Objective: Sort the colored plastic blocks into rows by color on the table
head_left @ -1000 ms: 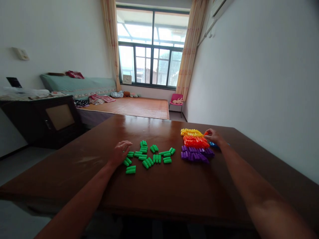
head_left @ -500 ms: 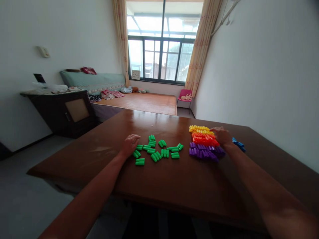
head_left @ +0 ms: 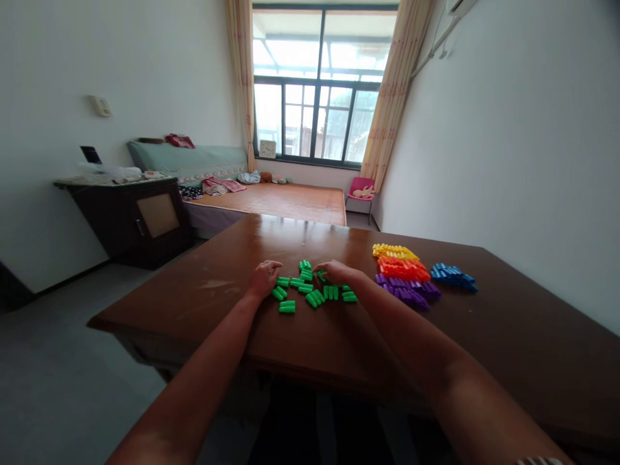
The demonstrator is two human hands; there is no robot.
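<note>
Several small green plastic pieces, ribbed like joined tubes, lie scattered on the brown table. My left hand rests at the left edge of these pieces, its fingers stretched out and nothing seen in them. Over the right part of the green pieces reaches my right hand, fingers apart and pointing left. A green piece lies right by its fingertips; whether they touch is too small to tell. My right hand and forearm hide some of the green pieces.
To the right lie rows of yellow pieces, orange pieces and purple pieces. Blue pieces form a group further right. Beyond the table stand a bed, a dark cabinet and a pink chair.
My right hand has moved left from the yellow and orange rows to the green pieces, uncovering the blue group. My left hand stays beside the green pieces. The view has shifted slightly.
</note>
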